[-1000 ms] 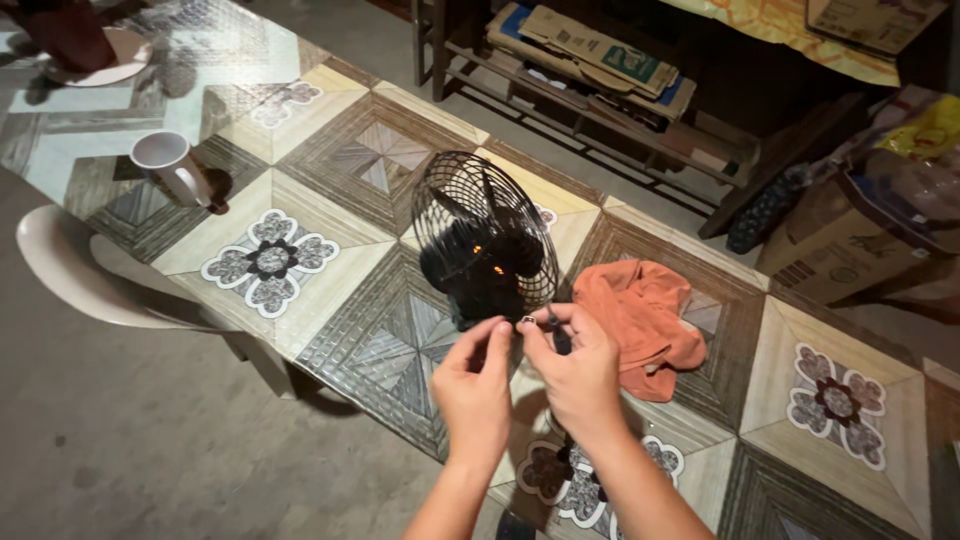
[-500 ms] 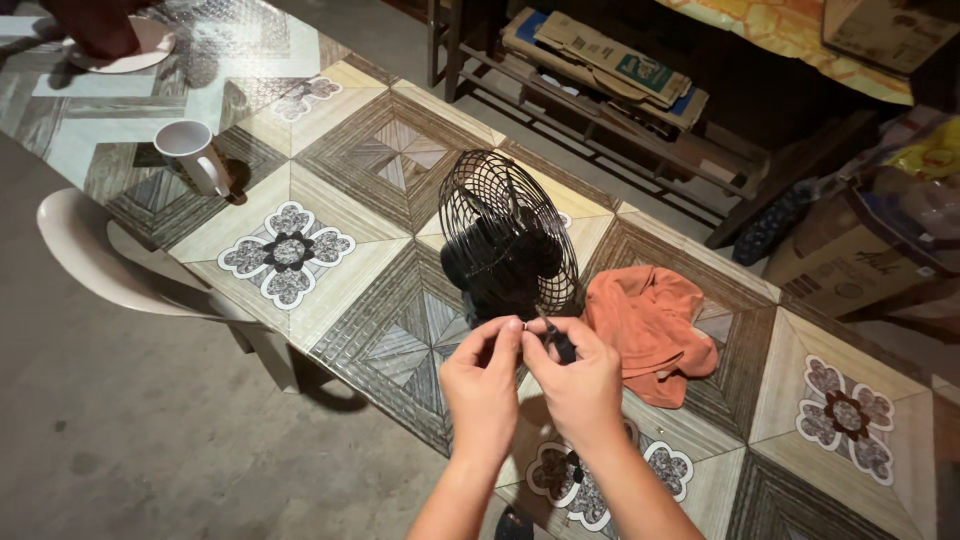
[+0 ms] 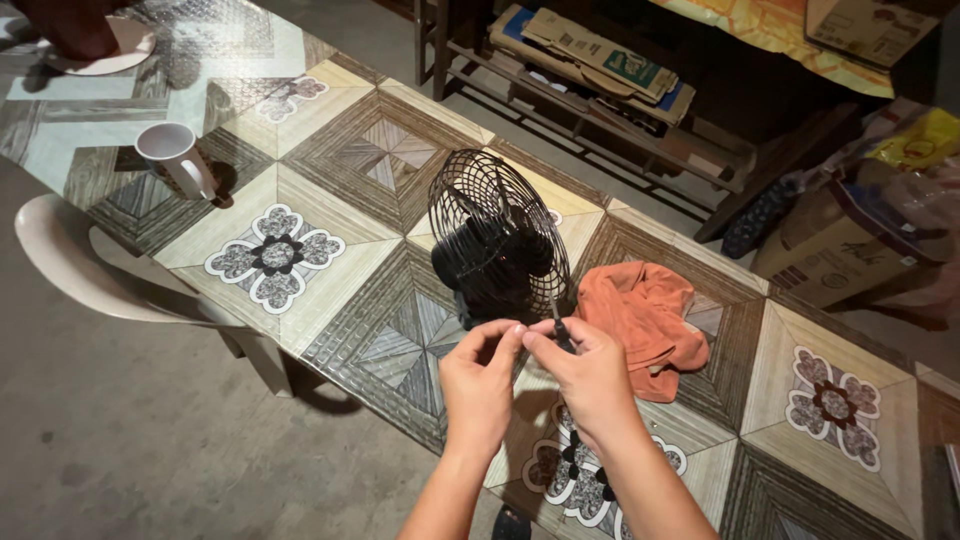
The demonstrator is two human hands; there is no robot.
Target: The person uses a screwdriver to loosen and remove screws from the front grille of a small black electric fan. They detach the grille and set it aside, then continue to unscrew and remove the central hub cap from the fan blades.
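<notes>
Since the earlier frames the two hands have drawn closer, fingertips now meeting where a small gap showed a second ago, and the view has swung slightly so the fan sits a little further left.

At far left a pale plastic chair [image 3: 90,275] is tucked beside the table [image 3: 330,300], whose top is covered in a glossy patterned sheet of tile and flower motifs. A white ceramic mug [image 3: 172,157] stands near the table's left end, well apart from the work, with a pale plate [image 3: 100,55] beyond it.

Near the middle a small black desk fan with a wire cage [image 3: 497,243] stands upright, its back towards the person. Just in front of it, the left hand [image 3: 478,385] and right hand [image 3: 590,375] are held together above the table, fingertips pinched on something too small to make out. The right hand also grips a slim dark screwdriver [image 3: 560,330], its tip pointing up towards the fan, seemingly kept ready there.

To the right lies a crumpled orange cloth [image 3: 645,315], just beside the fan. Cardboard boxes [image 3: 600,55] lie on a low wooden rack behind.
</notes>
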